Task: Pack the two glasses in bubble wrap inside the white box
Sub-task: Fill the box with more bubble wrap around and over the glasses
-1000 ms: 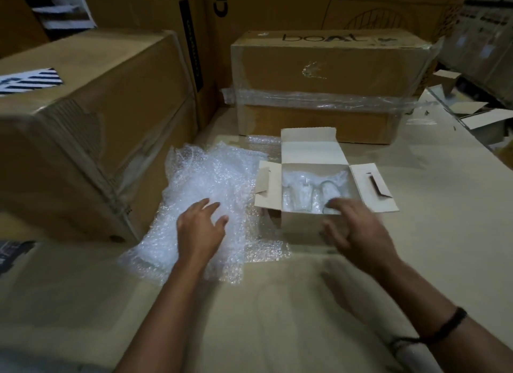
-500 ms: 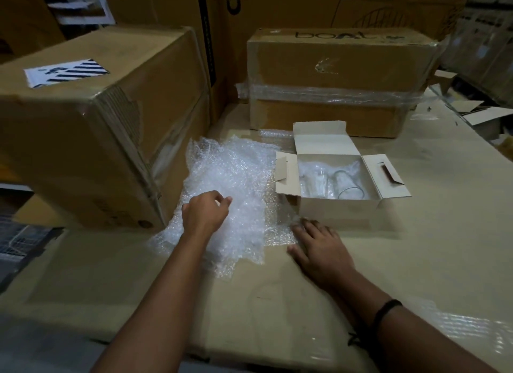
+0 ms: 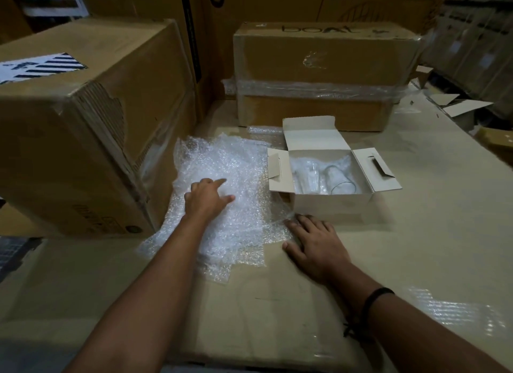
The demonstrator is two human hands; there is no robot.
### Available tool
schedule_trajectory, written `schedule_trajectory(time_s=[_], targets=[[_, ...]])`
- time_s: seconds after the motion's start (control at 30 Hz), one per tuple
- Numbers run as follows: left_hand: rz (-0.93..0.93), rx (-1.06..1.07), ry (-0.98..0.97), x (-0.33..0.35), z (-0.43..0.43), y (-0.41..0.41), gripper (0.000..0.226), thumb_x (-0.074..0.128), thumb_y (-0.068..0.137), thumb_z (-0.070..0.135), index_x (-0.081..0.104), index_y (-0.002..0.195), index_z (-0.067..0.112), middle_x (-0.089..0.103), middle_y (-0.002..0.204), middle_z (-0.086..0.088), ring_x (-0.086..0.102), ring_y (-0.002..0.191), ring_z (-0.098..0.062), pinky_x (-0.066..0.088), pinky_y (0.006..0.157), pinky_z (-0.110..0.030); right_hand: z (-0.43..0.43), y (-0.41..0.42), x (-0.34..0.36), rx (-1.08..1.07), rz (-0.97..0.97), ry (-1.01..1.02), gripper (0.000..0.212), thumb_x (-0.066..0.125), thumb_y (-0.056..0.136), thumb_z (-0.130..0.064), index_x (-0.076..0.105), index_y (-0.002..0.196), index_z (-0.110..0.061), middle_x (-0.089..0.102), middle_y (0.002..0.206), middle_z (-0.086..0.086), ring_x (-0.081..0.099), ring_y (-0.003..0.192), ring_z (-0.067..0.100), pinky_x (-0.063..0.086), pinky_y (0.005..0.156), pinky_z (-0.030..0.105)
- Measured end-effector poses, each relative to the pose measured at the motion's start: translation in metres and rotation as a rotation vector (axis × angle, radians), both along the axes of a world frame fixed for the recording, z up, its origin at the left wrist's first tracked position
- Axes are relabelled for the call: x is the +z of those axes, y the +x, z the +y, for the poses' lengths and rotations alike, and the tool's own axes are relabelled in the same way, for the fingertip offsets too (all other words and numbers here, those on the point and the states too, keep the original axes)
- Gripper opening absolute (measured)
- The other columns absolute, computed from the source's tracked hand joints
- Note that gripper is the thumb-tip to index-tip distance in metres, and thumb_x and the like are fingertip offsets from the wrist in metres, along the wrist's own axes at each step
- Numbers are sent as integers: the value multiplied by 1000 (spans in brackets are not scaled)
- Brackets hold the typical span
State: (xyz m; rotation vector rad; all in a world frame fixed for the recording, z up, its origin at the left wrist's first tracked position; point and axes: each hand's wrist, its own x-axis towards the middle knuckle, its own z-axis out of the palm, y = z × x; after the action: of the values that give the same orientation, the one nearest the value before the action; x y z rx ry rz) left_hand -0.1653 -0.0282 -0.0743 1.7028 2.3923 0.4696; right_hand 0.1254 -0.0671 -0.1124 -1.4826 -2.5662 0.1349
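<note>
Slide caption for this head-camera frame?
Left hand rests on loose bubble wrap; right hand lies flat before the open white box holding two glasses.

Back cardboard box (image 3: 319,64), top: "boAt" logo, blurry. Left box label (image 3: 41,67): stripes, txt unreadable.

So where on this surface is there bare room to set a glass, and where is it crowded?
Bare: the work surface right of the white box, and the near strip this side of the right hand. Crowded: the left, where bubble wrap under the left hand runs to the large cardboard box; the taped carton stands close behind the white box.
</note>
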Motion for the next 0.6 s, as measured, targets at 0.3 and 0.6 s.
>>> schedule_trajectory(time_s=[0.3, 0.6], targets=[[-395, 35, 686, 17, -16, 11, 3, 69, 87, 14, 72, 88, 13, 66, 89, 5, 61, 83, -13, 46, 72, -22, 2, 0, 0, 3, 26, -3, 61, 32, 91, -63, 40, 144, -34, 42, 151, -2, 32, 140, 18, 27, 108, 38], [-204, 66, 243, -2, -12, -5, 30, 57, 86, 2, 74, 104, 19, 69, 114, -4, 61, 106, -23, 49, 88, -32, 2, 1, -2, 7, 42, 15, 62, 32, 90, -63, 43, 143, -33, 44, 150, -1, 35, 138, 19, 29, 108, 40]])
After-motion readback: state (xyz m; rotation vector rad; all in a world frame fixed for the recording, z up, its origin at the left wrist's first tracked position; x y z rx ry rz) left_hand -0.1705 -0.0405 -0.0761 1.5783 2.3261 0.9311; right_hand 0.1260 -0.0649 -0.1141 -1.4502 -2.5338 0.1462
